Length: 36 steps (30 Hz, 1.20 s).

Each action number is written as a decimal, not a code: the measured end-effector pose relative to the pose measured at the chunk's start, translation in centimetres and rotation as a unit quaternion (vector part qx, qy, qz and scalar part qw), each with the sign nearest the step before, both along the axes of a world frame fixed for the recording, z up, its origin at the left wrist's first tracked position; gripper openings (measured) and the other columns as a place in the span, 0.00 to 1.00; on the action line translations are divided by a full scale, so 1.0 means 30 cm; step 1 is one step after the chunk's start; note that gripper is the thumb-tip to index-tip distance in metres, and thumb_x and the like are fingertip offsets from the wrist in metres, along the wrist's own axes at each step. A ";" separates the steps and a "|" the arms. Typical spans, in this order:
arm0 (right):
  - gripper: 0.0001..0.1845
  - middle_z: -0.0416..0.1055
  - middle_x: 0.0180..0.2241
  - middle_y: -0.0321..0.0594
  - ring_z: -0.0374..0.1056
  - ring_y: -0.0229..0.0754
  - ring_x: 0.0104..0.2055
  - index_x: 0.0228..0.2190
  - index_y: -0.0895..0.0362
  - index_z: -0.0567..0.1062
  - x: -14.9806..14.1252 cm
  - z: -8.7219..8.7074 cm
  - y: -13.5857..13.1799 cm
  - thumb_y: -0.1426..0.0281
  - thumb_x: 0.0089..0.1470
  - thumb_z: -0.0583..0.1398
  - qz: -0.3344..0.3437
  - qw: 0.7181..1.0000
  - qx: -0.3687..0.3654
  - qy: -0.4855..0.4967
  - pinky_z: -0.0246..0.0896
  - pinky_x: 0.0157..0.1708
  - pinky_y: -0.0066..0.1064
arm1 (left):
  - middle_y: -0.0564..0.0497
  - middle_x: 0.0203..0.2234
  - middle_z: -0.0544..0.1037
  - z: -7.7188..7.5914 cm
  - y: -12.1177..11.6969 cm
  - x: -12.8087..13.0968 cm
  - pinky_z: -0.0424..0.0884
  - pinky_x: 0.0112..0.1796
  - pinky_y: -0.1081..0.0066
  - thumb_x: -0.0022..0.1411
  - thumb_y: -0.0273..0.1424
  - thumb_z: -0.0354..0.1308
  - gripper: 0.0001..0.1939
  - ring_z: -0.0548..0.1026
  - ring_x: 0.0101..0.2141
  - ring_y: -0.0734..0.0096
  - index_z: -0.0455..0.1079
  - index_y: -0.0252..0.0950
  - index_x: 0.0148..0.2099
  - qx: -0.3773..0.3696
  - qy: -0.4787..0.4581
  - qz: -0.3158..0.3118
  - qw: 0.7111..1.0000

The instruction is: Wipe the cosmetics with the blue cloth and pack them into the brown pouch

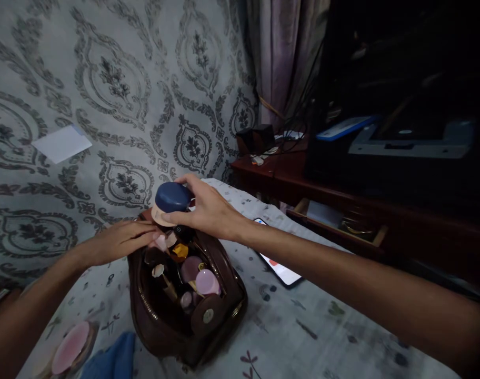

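A blue-topped jar (171,201) is held by the right hand (208,209) over the far edge of the bag (157,337). The left hand (119,241) is placed there, grip unclear.

1. The bag (161,334) stands on the bed (327,316), with small containers (207,282) inside it.
2. Over the bag's far end, a jar (172,196) sits in the right grip (210,210); the left grip (119,242) is at the bag's far left rim.
3. Right of the bag, a phone (289,275) lies on the bed.
4. Left of the bag's near end lies a cloth (111,360).
5. Behind the bag rises the wall (125,131).
6. Beyond the bag, to its right, are the tabletop (281,160) and a pulled-out drawer (379,236).
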State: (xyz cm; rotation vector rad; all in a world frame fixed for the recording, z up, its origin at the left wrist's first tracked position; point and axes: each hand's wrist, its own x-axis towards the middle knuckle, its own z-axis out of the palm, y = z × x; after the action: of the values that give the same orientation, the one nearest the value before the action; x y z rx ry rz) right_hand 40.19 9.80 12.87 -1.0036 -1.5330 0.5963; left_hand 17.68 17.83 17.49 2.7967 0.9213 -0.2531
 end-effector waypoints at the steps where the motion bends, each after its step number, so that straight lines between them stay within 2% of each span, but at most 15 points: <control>1: 0.30 0.70 0.38 0.34 0.69 0.42 0.40 0.46 0.56 0.67 -0.007 0.007 0.016 0.60 0.43 0.69 0.004 1.000 -0.007 -0.027 0.63 0.40 0.33 | 0.52 0.52 0.80 0.001 -0.006 -0.002 0.68 0.54 0.68 0.69 0.48 0.42 0.26 0.76 0.52 0.58 0.77 0.42 0.52 0.005 -0.002 -0.010 1.000; 7: 0.31 0.71 0.38 0.38 0.69 0.44 0.40 0.49 0.57 0.67 -0.074 0.030 0.118 0.65 0.45 0.69 0.000 0.985 -0.020 -0.172 0.61 0.38 0.32 | 0.53 0.50 0.81 -0.001 0.005 -0.021 0.71 0.48 0.73 0.70 0.42 0.44 0.22 0.78 0.47 0.63 0.77 0.43 0.53 0.002 -0.001 -0.020 1.000; 10: 0.28 0.72 0.40 0.41 0.69 0.45 0.40 0.47 0.59 0.69 -0.109 0.042 0.167 0.63 0.46 0.69 -0.009 0.970 -0.023 -0.242 0.61 0.37 0.31 | 0.54 0.48 0.81 -0.005 0.007 -0.032 0.71 0.47 0.74 0.71 0.42 0.45 0.21 0.79 0.45 0.63 0.78 0.45 0.51 -0.014 -0.011 -0.024 1.000; 13: 0.27 0.73 0.44 0.45 0.70 0.46 0.43 0.45 0.61 0.71 -0.126 0.065 0.205 0.60 0.47 0.69 -0.008 0.952 -0.025 -0.305 0.61 0.36 0.30 | 0.55 0.49 0.81 -0.011 -0.004 -0.045 0.70 0.47 0.75 0.71 0.44 0.47 0.20 0.79 0.47 0.63 0.78 0.46 0.51 -0.025 -0.035 -0.014 0.999; 15: 0.26 0.73 0.46 0.46 0.70 0.47 0.45 0.46 0.61 0.72 -0.130 0.083 0.219 0.62 0.48 0.69 0.005 0.938 -0.029 -0.346 0.62 0.36 0.28 | 0.54 0.49 0.81 -0.016 -0.017 -0.052 0.69 0.48 0.74 0.71 0.45 0.48 0.20 0.78 0.49 0.62 0.78 0.45 0.51 -0.016 -0.057 -0.011 0.998; 17: 0.26 0.74 0.46 0.46 0.71 0.47 0.47 0.46 0.61 0.73 -0.131 0.097 0.222 0.65 0.47 0.70 0.024 0.921 -0.032 -0.388 0.62 0.36 0.28 | 0.53 0.46 0.82 -0.019 -0.032 -0.055 0.69 0.48 0.74 0.70 0.46 0.48 0.21 0.77 0.48 0.60 0.79 0.44 0.48 0.011 -0.078 -0.012 0.997; 20: 0.26 0.76 0.44 0.45 0.72 0.47 0.46 0.46 0.61 0.75 -0.140 0.106 0.208 0.66 0.45 0.71 0.051 0.894 -0.037 -0.444 0.62 0.36 0.28 | 0.53 0.36 0.83 -0.018 -0.053 -0.053 0.69 0.42 0.73 0.69 0.49 0.48 0.24 0.79 0.40 0.62 0.81 0.42 0.40 0.049 -0.087 -0.011 0.995; 23: 0.25 0.78 0.44 0.45 0.73 0.49 0.46 0.46 0.60 0.76 -0.159 0.099 0.190 0.64 0.46 0.71 0.053 0.870 -0.049 -0.488 0.64 0.36 0.29 | 0.53 0.34 0.82 -0.017 -0.063 -0.051 0.68 0.40 0.74 0.69 0.50 0.48 0.25 0.78 0.37 0.64 0.80 0.40 0.38 0.057 -0.092 -0.004 0.994; 26: 0.25 0.78 0.46 0.49 0.72 0.54 0.49 0.45 0.60 0.77 -0.187 0.073 0.189 0.61 0.47 0.70 0.028 0.838 -0.023 -0.545 0.66 0.44 0.36 | 0.54 0.33 0.82 -0.017 -0.062 -0.052 0.68 0.39 0.75 0.70 0.48 0.48 0.24 0.77 0.36 0.66 0.79 0.39 0.36 0.050 -0.089 -0.002 0.995; 30: 0.20 0.75 0.51 0.54 0.66 0.59 0.57 0.45 0.60 0.76 -0.218 0.025 0.202 0.64 0.52 0.67 -0.018 0.782 0.033 -0.622 0.60 0.55 0.46 | 0.53 0.33 0.82 -0.020 -0.056 -0.055 0.68 0.38 0.74 0.70 0.47 0.47 0.24 0.76 0.36 0.67 0.79 0.40 0.37 0.059 -0.079 -0.007 0.995; 33: 0.15 0.74 0.52 0.53 0.65 0.57 0.58 0.45 0.60 0.76 -0.223 0.014 0.202 0.66 0.57 0.63 -0.015 0.774 0.034 -0.632 0.58 0.56 0.45 | 0.52 0.38 0.82 -0.025 -0.053 -0.057 0.68 0.37 0.74 0.70 0.49 0.46 0.24 0.77 0.38 0.66 0.79 0.41 0.41 0.087 -0.085 -0.004 0.993; 36: 0.14 0.75 0.50 0.54 0.66 0.57 0.57 0.42 0.61 0.78 -0.210 0.040 0.194 0.66 0.56 0.64 -0.007 0.777 0.021 -0.629 0.59 0.56 0.43 | 0.52 0.40 0.82 -0.028 -0.057 -0.057 0.69 0.39 0.73 0.70 0.49 0.45 0.24 0.78 0.40 0.66 0.79 0.42 0.43 0.094 -0.089 -0.001 0.992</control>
State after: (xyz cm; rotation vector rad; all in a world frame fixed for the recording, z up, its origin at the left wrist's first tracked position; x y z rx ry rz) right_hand 33.88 15.62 14.07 -1.4818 -2.6569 -0.2730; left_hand 15.98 16.13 16.64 2.9294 0.9454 0.0869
